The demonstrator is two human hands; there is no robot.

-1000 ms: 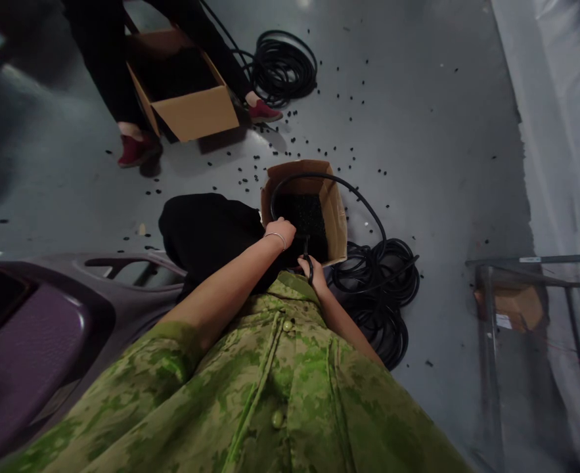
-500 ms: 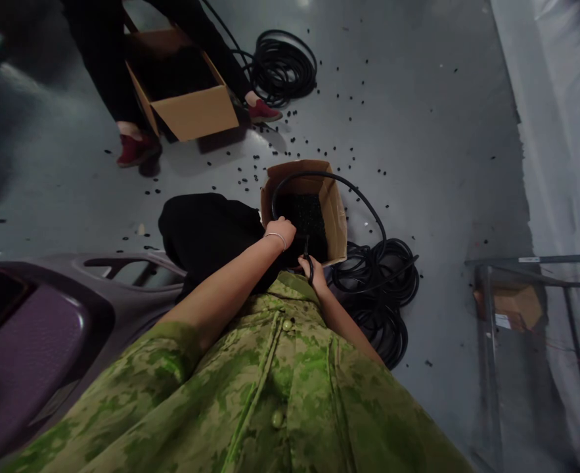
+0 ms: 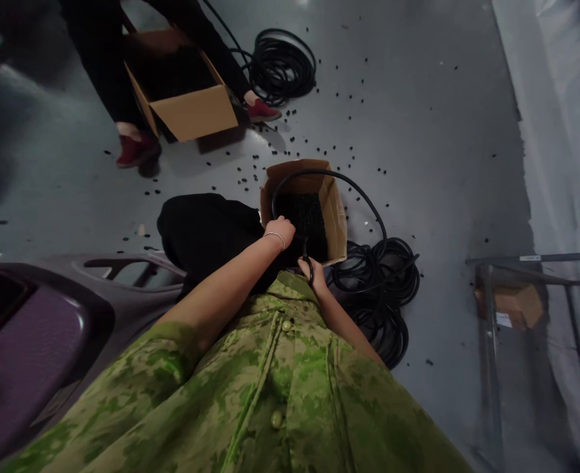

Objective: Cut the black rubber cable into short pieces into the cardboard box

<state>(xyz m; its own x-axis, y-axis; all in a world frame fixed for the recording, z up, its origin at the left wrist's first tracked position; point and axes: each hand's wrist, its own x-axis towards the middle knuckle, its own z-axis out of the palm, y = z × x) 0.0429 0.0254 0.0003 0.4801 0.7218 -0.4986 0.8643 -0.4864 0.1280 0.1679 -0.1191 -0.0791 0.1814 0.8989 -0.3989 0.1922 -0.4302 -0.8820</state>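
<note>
My left hand (image 3: 280,230), with a thin bracelet at the wrist, is closed on the black hose (image 3: 347,180) at the left side of an open cardboard box (image 3: 337,223). The hose arches over the box and runs down to coils (image 3: 393,272) at its right. Small black pieces (image 3: 309,211) lie inside the box. My right hand (image 3: 316,270) is closed around the black handle of a slim tool (image 3: 310,264) at the box's near edge. The tool's tip points into the box; what it touches is too dark to tell.
Another person's legs and red shoes (image 3: 264,112) straddle a larger box (image 3: 196,115) at the upper left, beside a hose coil (image 3: 282,67). Black pieces dot the floor. A purple chair (image 3: 38,355) stands left, a metal frame (image 3: 490,328) right.
</note>
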